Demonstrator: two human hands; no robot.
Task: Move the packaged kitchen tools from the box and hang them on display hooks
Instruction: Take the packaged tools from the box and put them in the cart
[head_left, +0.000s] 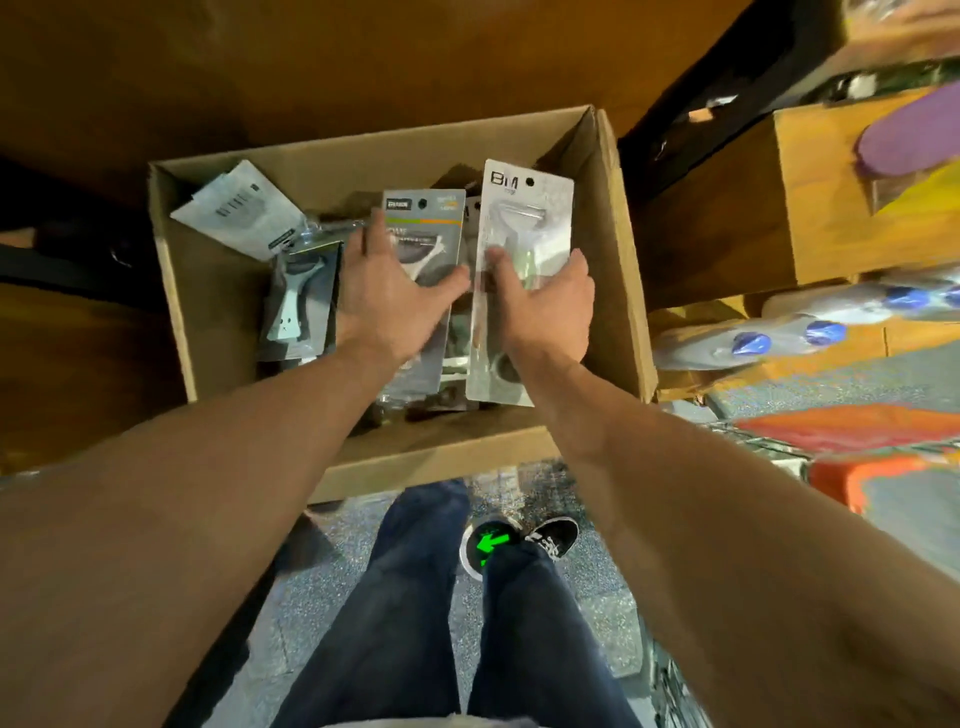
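Observation:
An open cardboard box (613, 249) holds several carded kitchen tools. My right hand (545, 306) grips a white carded peeler package (524, 208) by its lower half, thumb across the front, holding it upright above the box. My left hand (387, 296) grips a grey carded package (423, 218) with a green stripe, thumb over its front and fingers along its left edge. Another package with a white-handled tool (301, 306) lies at the left in the box, and a white card (239, 208) lies back side up in the far left corner.
A second cardboard box (779, 208) stands to the right with purple and yellow goods on top. Wrapped items with blue caps (779, 338) and orange goods (857, 431) lie at the right. My legs and shoes stand on speckled floor below the box.

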